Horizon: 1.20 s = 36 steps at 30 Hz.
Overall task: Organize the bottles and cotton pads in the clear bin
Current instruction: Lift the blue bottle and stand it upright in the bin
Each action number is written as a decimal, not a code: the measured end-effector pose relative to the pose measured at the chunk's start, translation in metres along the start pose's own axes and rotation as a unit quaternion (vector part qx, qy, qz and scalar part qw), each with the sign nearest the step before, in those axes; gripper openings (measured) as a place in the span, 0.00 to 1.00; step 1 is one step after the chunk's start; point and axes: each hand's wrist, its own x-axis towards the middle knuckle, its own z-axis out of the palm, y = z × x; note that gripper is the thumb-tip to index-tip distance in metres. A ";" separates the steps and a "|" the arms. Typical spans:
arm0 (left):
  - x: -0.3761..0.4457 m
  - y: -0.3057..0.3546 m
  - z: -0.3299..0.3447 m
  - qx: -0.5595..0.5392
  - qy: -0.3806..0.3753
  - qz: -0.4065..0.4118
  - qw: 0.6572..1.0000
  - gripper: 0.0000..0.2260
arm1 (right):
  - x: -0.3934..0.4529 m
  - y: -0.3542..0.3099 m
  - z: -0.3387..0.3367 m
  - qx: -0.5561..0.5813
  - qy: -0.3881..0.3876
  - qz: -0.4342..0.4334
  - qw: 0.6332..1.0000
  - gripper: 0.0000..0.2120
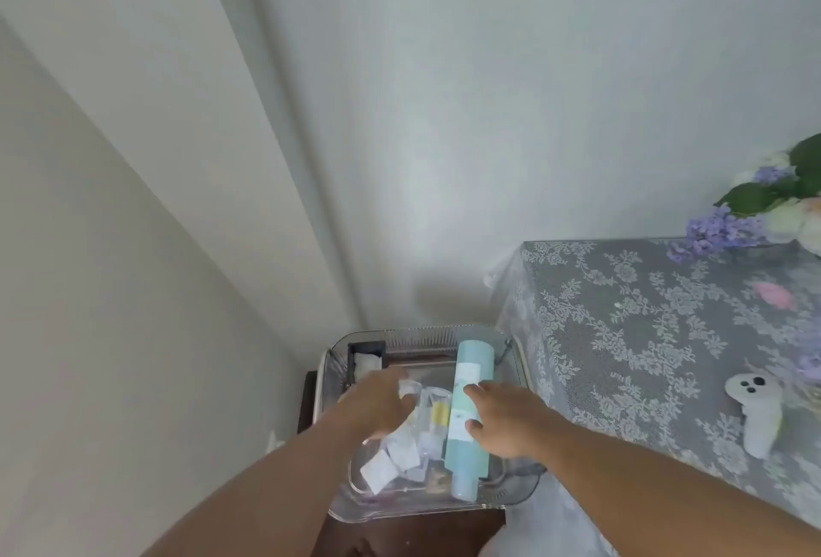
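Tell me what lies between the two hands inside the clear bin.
In the head view, a small clear bottle with a yellow band lies between the left hand and the right hand, beside the tall teal bottle.

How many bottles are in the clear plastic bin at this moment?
2, possibly more hidden. A tall teal bottle lies lengthwise along the clear plastic bin's right side under the right hand; a small clear yellow-labelled bottle lies beside it, near the left hand.

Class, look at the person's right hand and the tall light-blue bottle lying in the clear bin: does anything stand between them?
Nothing visible does. The right hand already rests on the light-blue bottle, fingers laid against its side, inside the clear bin. The small packets lie on the bottle's other side, under the left hand.
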 end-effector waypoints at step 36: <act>0.022 0.007 0.181 -0.229 -0.054 -0.132 0.963 0.27 | 0.055 -0.020 0.111 0.575 0.077 0.327 0.746 0.27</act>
